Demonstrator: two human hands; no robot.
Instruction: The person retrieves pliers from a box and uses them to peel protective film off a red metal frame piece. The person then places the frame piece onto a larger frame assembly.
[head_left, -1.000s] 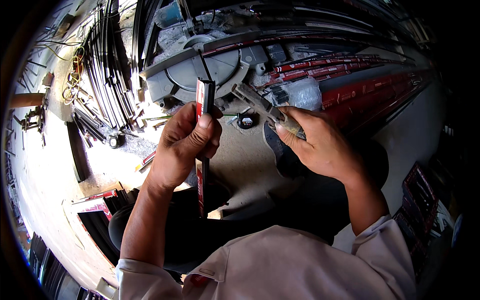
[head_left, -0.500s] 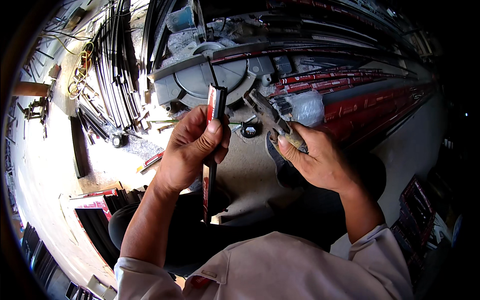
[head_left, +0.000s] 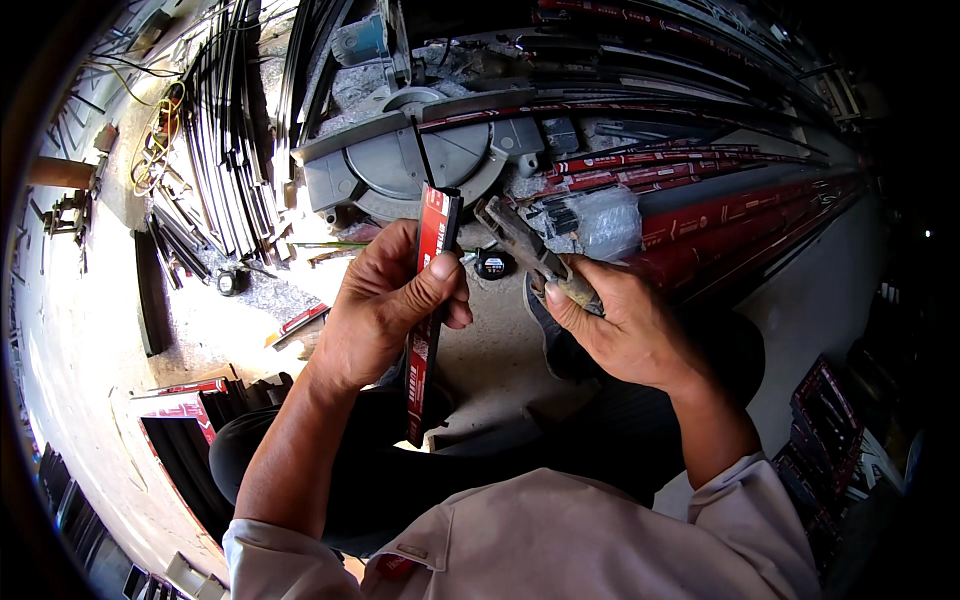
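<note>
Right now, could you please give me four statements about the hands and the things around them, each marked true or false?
1. The left hand grips a red-and-black strip. True.
2. The right hand is empty. False: the right hand holds a worn metal tool.
3. A black tape measure shows in the gap between the strip and the tool. True.
4. The clear plastic wrap lies to the left of the grey saw base. False: the wrap lies to the right of the saw base.
</note>
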